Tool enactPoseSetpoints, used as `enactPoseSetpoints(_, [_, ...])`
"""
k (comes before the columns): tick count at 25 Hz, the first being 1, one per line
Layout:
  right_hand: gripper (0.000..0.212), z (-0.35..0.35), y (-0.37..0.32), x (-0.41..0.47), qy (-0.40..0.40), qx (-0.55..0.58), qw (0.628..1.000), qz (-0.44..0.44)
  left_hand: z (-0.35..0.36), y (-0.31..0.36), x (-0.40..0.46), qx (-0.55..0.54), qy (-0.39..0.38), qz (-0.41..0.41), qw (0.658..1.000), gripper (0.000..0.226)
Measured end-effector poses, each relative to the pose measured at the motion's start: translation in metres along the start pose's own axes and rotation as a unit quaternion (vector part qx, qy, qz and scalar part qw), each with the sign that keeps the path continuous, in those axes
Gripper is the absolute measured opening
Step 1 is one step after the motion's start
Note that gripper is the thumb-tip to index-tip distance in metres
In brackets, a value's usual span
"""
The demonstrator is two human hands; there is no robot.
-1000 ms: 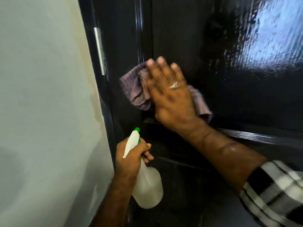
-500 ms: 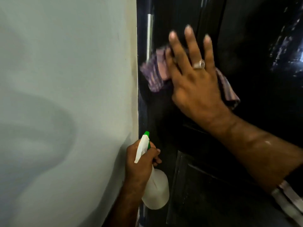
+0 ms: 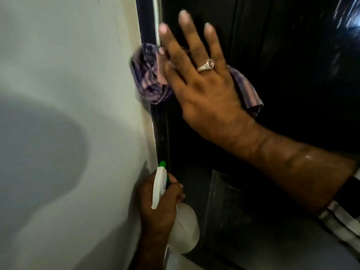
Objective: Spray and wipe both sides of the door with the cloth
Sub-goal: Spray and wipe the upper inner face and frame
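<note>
A pale wall fills the left side, with a soft shadow lying across its lower half. Low down by the wall's edge, my left hand is curled round the neck of the spray bottle, its white trigger head and green nozzle tip pointing upward, its rounded body hanging below my fist. Above that, the striped purple cloth is bunched right where the wall meets the door, its left fold touching the wall's edge and another corner sticking out on the far side of my palm. My right hand lies flat on the cloth with the fingers straight and spread, pressing it against the door's dark glossy face close to the frame; a ring sits on one finger. A pale metal strip runs up the door's edge just above the cloth. At the far right, my striped sleeve shows at the forearm.
</note>
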State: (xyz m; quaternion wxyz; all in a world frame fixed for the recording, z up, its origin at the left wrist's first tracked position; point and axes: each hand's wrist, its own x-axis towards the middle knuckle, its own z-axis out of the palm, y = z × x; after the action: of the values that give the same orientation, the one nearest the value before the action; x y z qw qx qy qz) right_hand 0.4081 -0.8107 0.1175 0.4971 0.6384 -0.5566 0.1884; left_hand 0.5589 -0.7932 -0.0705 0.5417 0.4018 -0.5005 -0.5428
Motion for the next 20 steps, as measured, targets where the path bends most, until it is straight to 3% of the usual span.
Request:
enactPoseSetpoints(2, [0.061,0.023,-0.021,-0.051,-0.019,-0.017,0.999,-0.048,-0.006,-0.011,-0.002,0.011,-0.02,0.006,1.0,0.018])
enactPoseSetpoints(6, [0.052,0.047,-0.073,-0.206,-0.141,0.037,0.981,-0.128,-0.019,-0.056,-0.017,0.027,-0.042,-0.025,0.998,0.009])
enactPoseSetpoints(8, [0.055,0.025,-0.051,-0.203,-0.097,0.003,0.988,-0.123,-0.021,-0.079,-0.042,0.051,-0.081,-0.052,0.994,0.017])
enactPoseSetpoints(10, [0.06,-0.014,-0.007,-0.165,-0.038,-0.061,0.996,-0.061,-0.022,-0.098,-0.066,0.043,-0.104,-0.084,0.99,0.027])
enactPoseSetpoints(12, [0.059,-0.038,0.036,-0.13,0.022,-0.089,0.995,0.04,-0.02,-0.108,-0.08,0.022,-0.134,-0.097,0.986,0.022])
enactPoseSetpoints(13, [0.058,-0.041,0.039,-0.123,0.031,-0.099,0.993,0.048,-0.017,-0.11,-0.081,0.012,-0.153,-0.093,0.984,0.017])
enactPoseSetpoints(16, [0.052,-0.002,-0.007,-0.189,-0.033,-0.089,0.989,-0.109,-0.012,-0.107,-0.077,-0.015,-0.156,-0.054,0.986,0.002])
enactPoseSetpoints(20, [0.053,0.015,-0.044,-0.31,-0.215,-0.048,0.944,-0.247,-0.012,-0.089,-0.066,-0.005,-0.158,0.008,0.987,0.022])
